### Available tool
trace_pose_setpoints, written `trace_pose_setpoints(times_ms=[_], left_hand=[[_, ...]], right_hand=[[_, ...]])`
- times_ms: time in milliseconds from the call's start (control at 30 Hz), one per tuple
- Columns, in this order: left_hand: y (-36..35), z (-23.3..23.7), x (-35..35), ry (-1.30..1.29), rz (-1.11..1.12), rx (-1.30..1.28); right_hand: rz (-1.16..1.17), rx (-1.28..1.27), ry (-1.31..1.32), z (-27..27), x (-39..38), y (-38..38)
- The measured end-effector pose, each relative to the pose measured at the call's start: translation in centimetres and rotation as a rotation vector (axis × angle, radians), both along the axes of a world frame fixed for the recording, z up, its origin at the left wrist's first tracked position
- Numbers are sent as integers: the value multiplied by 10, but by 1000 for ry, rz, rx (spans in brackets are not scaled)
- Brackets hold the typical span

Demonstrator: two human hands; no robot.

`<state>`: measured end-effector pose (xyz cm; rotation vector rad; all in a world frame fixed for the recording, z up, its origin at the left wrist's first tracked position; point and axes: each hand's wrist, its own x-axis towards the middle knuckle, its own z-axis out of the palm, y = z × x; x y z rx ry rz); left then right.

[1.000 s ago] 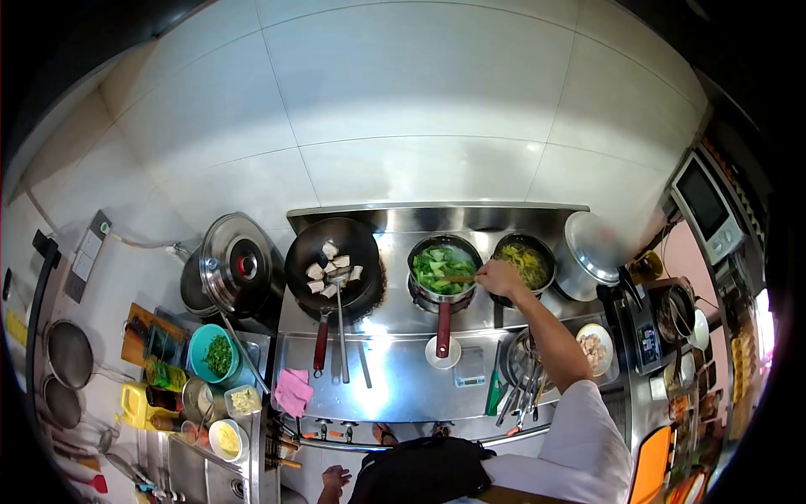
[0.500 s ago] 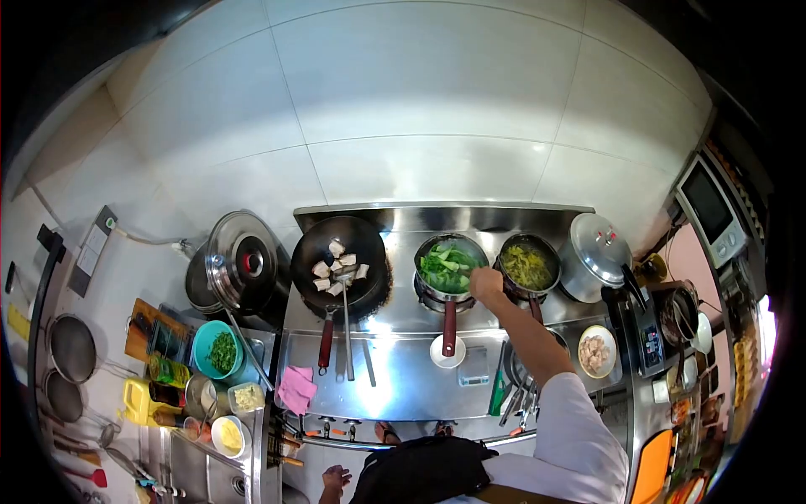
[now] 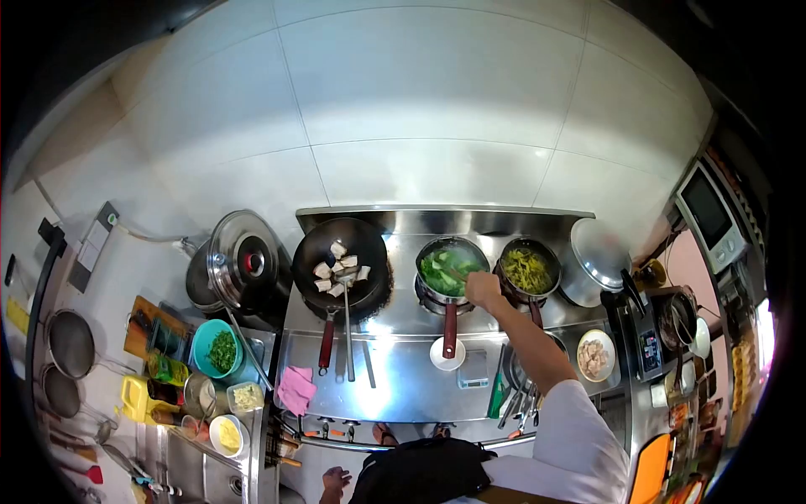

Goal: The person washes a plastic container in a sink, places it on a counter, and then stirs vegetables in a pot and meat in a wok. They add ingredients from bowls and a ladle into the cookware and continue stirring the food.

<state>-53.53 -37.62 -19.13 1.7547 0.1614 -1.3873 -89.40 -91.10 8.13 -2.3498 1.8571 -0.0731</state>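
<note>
My right hand (image 3: 483, 290) is closed at the right rim of a saucepan (image 3: 450, 330) of leafy greens (image 3: 445, 269). A thin brownish utensil seems to run from the fist into the greens; its kind is too blurred to tell. Some steam hangs over the pan. Down by the front of my body, away from the counter, hangs my left hand (image 3: 336, 480), fingers loosely apart and holding nothing visible. Right of the greens, a second pan (image 3: 528, 267) holds yellow-green vegetables. A black wok (image 3: 315, 244) on the left contains pale chunks and a resting metal ladle (image 3: 349, 336).
A white bowl (image 3: 447, 354) and a digital scale (image 3: 473, 370) sit before the burners. On the right are a lidded pot (image 3: 593, 252) and a plate of pale meat (image 3: 595, 356). A pink cloth (image 3: 296, 390) and teal bowl (image 3: 201, 346) lie left.
My right hand has shifted slightly left and down over the pan, and the greens have been moved about. My left hand hangs in about the same place.
</note>
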Motion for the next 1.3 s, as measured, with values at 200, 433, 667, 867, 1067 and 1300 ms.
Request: trace_pose_setpoints(times_ms=[200,433,667,867,1067,1300], left_hand=[[-8,-1,-5,-35,-64,64],[-2,-1,-6,6,-64,141],[-2,4,1,8,-28,132],[6,2,-3,-67,-79,27],[18,6,-10,-12,-17,88],[17,10,-10,-4,-30,102]], right_hand=[[197,71,143,18,-1,25],[282,138,174,12,-15,7],[7,26,140,-21,-13,-17],[69,-28,188,-36,-3,-8],[86,79,94,29,-3,0],[-189,-83,-36,0,-11,-14]])
